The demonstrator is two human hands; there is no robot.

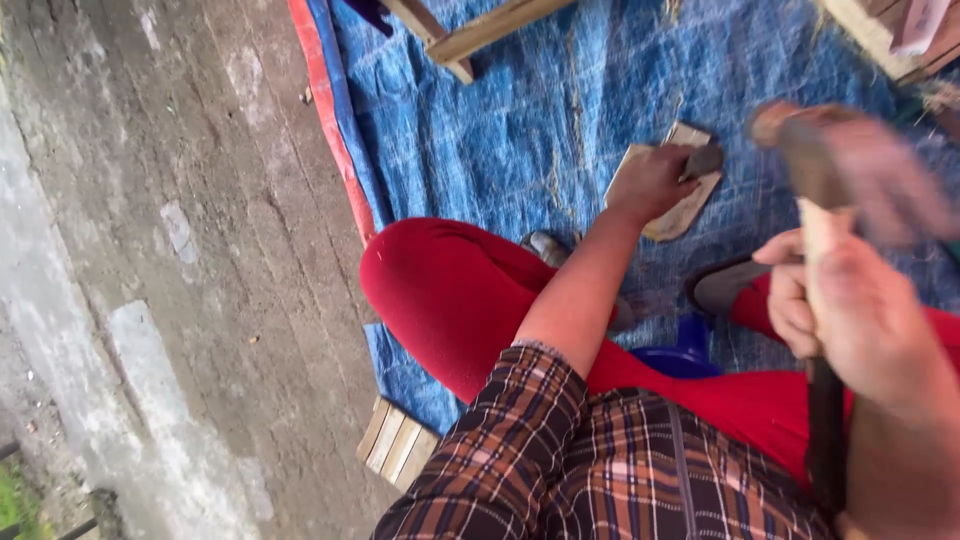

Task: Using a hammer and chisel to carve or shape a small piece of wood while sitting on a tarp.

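The person's got bright red trousers (460,290) on. Up top there's a brown plaid shirt (600,460) with orange and white lines, sleeve (520,420) rolled to the elbow.

wood piece (668,205): pale, flat, on blue tarp | hammer (822,200): wooden handle, upright, blurred head
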